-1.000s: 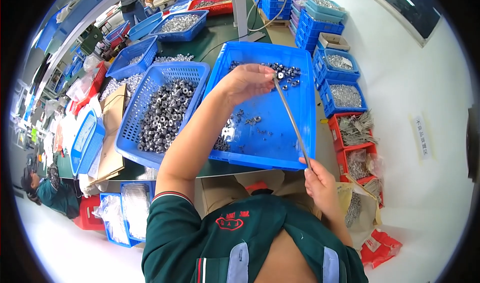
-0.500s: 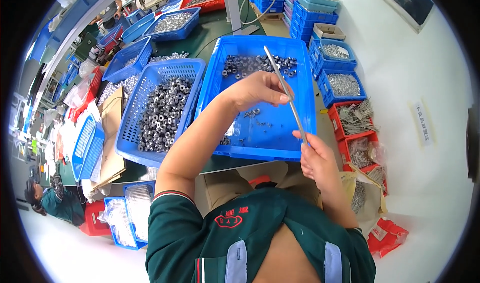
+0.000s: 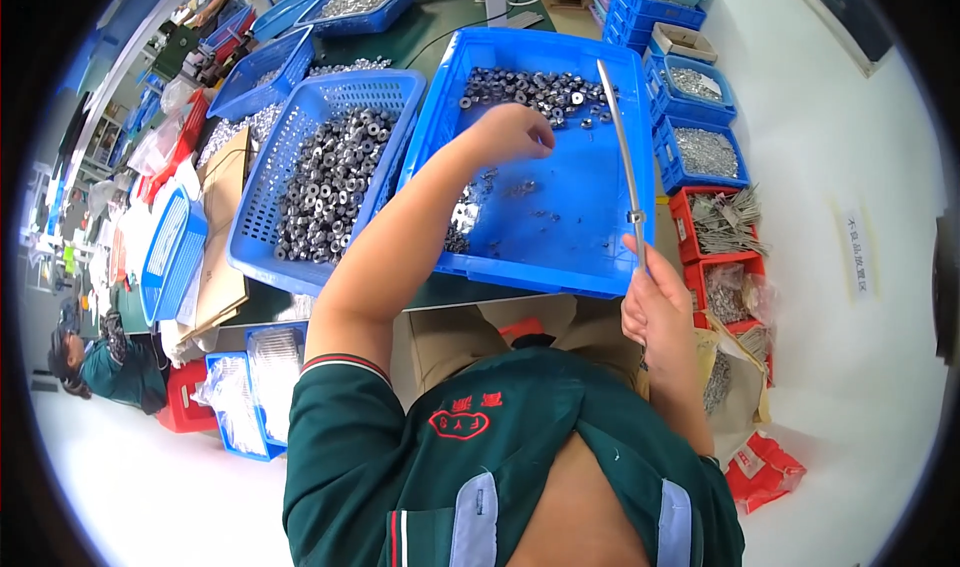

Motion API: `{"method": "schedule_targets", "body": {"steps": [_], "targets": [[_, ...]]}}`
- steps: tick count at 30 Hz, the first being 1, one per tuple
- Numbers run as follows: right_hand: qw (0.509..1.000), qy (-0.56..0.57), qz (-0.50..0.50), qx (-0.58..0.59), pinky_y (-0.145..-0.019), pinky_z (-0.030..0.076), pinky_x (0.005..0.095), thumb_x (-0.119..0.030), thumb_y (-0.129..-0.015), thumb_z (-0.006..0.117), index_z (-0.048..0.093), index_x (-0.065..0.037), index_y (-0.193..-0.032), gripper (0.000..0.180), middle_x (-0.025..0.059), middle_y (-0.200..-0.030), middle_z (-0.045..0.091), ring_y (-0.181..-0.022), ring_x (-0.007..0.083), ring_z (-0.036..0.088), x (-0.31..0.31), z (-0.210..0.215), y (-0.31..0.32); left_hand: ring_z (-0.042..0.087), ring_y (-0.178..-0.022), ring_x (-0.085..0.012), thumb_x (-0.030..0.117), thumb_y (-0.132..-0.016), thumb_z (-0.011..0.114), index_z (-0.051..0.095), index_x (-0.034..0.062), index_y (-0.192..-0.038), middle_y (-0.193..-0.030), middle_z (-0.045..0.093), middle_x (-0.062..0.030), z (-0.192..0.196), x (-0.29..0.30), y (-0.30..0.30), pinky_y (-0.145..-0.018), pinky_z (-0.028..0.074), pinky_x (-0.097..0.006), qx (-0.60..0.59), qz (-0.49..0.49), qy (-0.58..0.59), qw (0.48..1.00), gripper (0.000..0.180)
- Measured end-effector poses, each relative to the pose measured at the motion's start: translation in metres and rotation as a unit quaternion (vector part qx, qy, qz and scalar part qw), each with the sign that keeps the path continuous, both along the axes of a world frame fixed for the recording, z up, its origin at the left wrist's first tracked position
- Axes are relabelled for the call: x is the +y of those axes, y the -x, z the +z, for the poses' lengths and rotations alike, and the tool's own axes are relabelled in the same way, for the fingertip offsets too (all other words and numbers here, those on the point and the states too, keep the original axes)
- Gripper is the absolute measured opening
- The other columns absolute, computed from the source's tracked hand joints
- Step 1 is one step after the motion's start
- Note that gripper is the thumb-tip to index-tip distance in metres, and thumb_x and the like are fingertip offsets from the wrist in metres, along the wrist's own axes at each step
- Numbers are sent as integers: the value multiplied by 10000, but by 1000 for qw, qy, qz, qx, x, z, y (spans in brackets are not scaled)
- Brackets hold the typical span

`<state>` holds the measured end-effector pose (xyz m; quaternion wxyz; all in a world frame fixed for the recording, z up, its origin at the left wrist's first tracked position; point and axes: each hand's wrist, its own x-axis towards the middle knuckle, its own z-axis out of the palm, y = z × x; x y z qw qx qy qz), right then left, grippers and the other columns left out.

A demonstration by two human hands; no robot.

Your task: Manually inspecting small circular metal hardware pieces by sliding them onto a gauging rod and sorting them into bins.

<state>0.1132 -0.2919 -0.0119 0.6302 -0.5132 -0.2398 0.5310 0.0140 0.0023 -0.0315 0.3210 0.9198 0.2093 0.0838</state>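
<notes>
My right hand [image 3: 660, 302] is closed round the lower end of a long thin metal rod [image 3: 619, 132], which points up and away over the right side of a blue tray [image 3: 590, 257]. A small metal nut [image 3: 635, 217] sits on the rod just above my fingers. My left hand [image 3: 515, 135] hovers over the tray, apart from the rod, close to a heap of dark flanged nuts [image 3: 540, 89] along the far part. Its fingers are bent, blurred and partly hidden, so I cannot see whether they hold anything.
Left of the tray stands a blue perforated basket [image 3: 245, 212] with many dark nuts [image 3: 335, 187]. Cardboard [image 3: 222, 237] leans farther left. Stacked blue crates [image 3: 735, 172] and red bins [image 3: 680, 207] of metal parts line the right side. Another person [image 3: 125, 372] is at far left.
My left hand has let go of the rod and moved away toward the far nuts. The rod has shifted right and stands steeper in my right hand, with a nut now visible on it.
</notes>
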Motion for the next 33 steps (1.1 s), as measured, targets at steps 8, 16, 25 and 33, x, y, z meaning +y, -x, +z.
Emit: {"method": "schedule_targets", "body": {"steps": [8, 16, 25, 33], "targets": [[1000, -22, -15, -6, -382, 214, 166, -111, -957, 427, 422, -52, -1329, 377, -64, -560, 318, -431, 6, 254, 1, -9, -3, 626, -898, -289, 327, -717, 696, 677, 136, -891, -915, 660, -96, -26, -25, -17, -714, 500, -408, 281, 34, -201, 938, 259], [1000, -13, -13, -4, -384, 219, 165, -110, -953, 431, 425, -54, -1323, 374, -68, -557, 316, -427, 5, 252, 1, -6, -2, 648, -848, -292, 149, -703, 620, 691, 79, -880, -909, 671, -129, -20, -13, -16, -695, 522, -393, 184, 6, -174, 967, 204], [997, 4, 67, -47, -412, 236, 157, -92, -949, 430, 433, -49, -1314, 367, -74, -613, 339, -459, -2, 280, -1, -4, -6, 531, -752, -138, 209, -902, 563, 586, -16, -1048, -846, 572, -40, 23, 14, 14, -690, 451, -263, -300, -6, 587, 752, 269], [994, 24, 85, -71, -416, 234, 158, -90, -945, 443, 452, -48, -1301, 359, -75, -624, 350, -472, -5, 289, 2, 0, -9, 542, -737, -125, 206, -895, 586, 600, -19, -1033, -846, 590, -58, 38, 4, 14, -682, 466, -253, -311, 20, 559, 768, 264]]}}
